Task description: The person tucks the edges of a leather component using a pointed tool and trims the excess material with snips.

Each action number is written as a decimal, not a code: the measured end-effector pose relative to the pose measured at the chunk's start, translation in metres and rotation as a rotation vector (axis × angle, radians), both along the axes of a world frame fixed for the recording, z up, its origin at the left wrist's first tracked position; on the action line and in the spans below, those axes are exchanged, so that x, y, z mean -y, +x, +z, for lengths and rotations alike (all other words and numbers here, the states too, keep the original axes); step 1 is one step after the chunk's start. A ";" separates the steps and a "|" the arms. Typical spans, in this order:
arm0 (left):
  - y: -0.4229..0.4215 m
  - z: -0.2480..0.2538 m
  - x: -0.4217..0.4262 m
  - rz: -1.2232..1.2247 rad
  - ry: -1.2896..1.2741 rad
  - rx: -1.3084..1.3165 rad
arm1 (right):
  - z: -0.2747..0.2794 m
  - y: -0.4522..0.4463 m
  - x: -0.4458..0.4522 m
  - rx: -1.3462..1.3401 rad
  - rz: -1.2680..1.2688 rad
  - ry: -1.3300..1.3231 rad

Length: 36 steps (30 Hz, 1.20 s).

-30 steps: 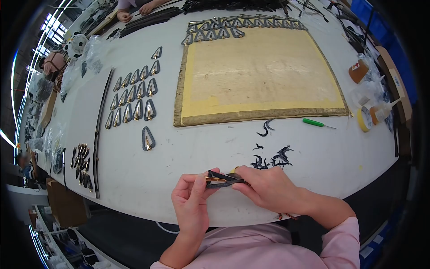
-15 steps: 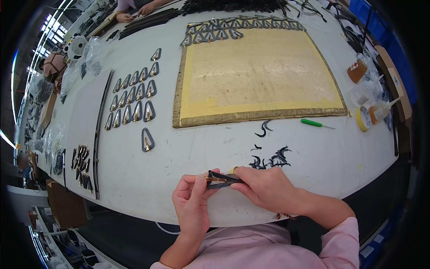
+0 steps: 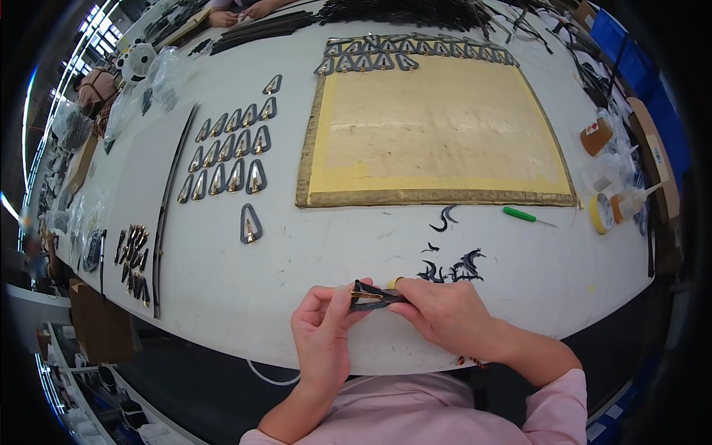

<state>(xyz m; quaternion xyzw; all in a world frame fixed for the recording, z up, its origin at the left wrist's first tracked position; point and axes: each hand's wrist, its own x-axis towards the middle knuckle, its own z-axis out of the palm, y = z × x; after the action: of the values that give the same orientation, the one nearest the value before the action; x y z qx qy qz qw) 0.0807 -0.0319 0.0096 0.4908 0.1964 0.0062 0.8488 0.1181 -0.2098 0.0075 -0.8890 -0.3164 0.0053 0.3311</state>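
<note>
Near the table's front edge, my left hand (image 3: 324,326) pinches the left end of a dark triangular piece (image 3: 368,297) with a gold metal part on it. My right hand (image 3: 449,311) closes on the same piece from the right, thumb and fingers together. Its fingers partly cover that end, and a small yellow thing (image 3: 395,283) shows beside them. Just beyond the right hand lie dark curved scraps (image 3: 465,265). A single finished-looking grey triangle (image 3: 251,223) with a gold part rests to the left, below rows of similar triangles (image 3: 235,176).
A yellow-edged board (image 3: 437,133) carries rows of triangles along its far side. A green-handled tool (image 3: 519,214), a tape roll (image 3: 601,213) and bottles (image 3: 595,136) are on the right. Small black-and-gold parts (image 3: 133,259) lie left. Another person's hands (image 3: 241,15) are at the far edge.
The camera view has shifted slightly, so the table's contents appear moved. Both hands keep their hold on the dark piece, with little visible change.
</note>
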 end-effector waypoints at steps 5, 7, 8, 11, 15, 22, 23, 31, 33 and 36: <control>0.000 0.000 -0.002 -0.006 -0.012 -0.028 | -0.001 0.000 -0.001 0.039 0.002 -0.014; 0.001 0.000 -0.002 -0.006 -0.020 -0.034 | -0.001 0.000 0.000 0.048 0.010 -0.030; 0.001 0.000 -0.002 -0.010 -0.022 -0.034 | -0.001 0.000 0.000 0.047 0.015 -0.035; 0.000 -0.001 -0.003 -0.013 -0.027 -0.044 | -0.003 0.000 0.000 0.046 0.018 -0.040; 0.001 -0.001 -0.003 0.017 -0.039 -0.027 | -0.003 -0.001 -0.001 0.025 0.005 -0.006; 0.001 -0.002 -0.004 0.003 -0.018 -0.028 | 0.003 0.000 -0.001 -0.133 0.006 0.018; 0.000 -0.002 -0.004 -0.004 -0.004 -0.023 | 0.002 0.000 -0.001 -0.135 0.004 0.018; 0.000 -0.005 -0.002 -0.003 0.024 0.009 | 0.001 0.002 0.000 -0.113 0.021 0.016; 0.000 -0.005 -0.002 0.001 0.027 0.012 | 0.000 0.002 0.001 -0.115 0.019 0.019; 0.000 -0.004 -0.002 -0.009 0.005 0.001 | 0.001 0.002 0.000 -0.112 0.020 0.029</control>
<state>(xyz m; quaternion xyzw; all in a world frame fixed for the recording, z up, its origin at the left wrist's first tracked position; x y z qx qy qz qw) 0.0812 -0.0296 0.0051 0.4938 0.1938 0.0028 0.8477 0.1204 -0.2103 0.0083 -0.8793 -0.3061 0.0538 0.3610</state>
